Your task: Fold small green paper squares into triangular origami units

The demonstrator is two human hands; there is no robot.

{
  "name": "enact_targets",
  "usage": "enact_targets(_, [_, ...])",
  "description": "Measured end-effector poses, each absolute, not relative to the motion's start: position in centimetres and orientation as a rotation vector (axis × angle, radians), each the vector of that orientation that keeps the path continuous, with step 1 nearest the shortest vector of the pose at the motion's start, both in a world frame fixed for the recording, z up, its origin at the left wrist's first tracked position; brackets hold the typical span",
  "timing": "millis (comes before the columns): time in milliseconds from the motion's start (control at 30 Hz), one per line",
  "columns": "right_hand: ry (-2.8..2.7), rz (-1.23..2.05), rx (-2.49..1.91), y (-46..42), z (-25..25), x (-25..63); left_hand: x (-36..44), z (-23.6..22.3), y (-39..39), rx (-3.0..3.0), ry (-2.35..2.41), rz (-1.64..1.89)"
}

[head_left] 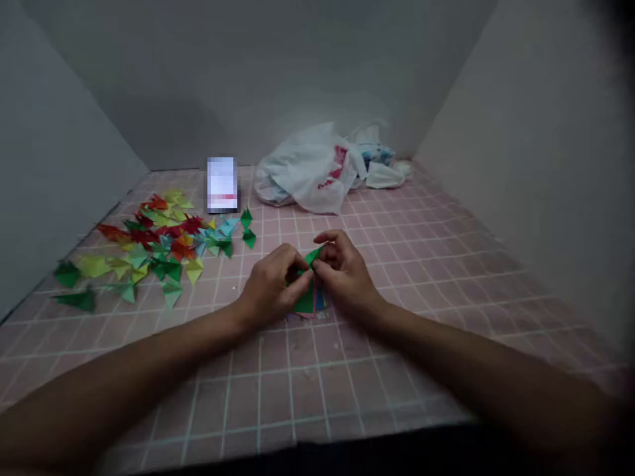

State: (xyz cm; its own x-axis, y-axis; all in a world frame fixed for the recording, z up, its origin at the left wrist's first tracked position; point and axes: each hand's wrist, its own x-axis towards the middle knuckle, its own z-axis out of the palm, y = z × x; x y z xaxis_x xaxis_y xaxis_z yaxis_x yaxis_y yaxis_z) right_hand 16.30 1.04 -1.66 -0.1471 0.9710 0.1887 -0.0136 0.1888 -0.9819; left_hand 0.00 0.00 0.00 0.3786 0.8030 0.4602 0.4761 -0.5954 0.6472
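Forearms (163, 360) nearest; my L hand (270, 284) & R hand (350, 281) pinch green paper (313, 255) w/ fingertips, ctr, right of folded shapes (166, 268). Looks light, thin, prob. creases easily; best held by edges.

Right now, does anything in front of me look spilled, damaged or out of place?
Nothing looks clearly spilled or damaged. The white plastic bag at the back is slumped and crumpled, and the folded papers on the left are loosely scattered. Tiny specks dot the surface nearer you than the green paper, too small to identify.
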Motion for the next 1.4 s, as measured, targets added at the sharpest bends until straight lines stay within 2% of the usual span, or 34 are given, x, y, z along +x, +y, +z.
enact_targets(433, [-1.725,0.957,-0.989,0.2,-1.1,16.5,-0.1,0.8,0.4,2.084,1.286,0.9])
enact_targets(1033, [-1.56,1.174,-0.96,0.3,-1.3,16.2,-0.1,1.2,0.6,2.226,1.5,0.75])
enact_targets(1400, [-1.686,0.981,-1.122,0.4,-1.0,16.6,-0.1,1.2,0.5,2.196,1.404,0.73])
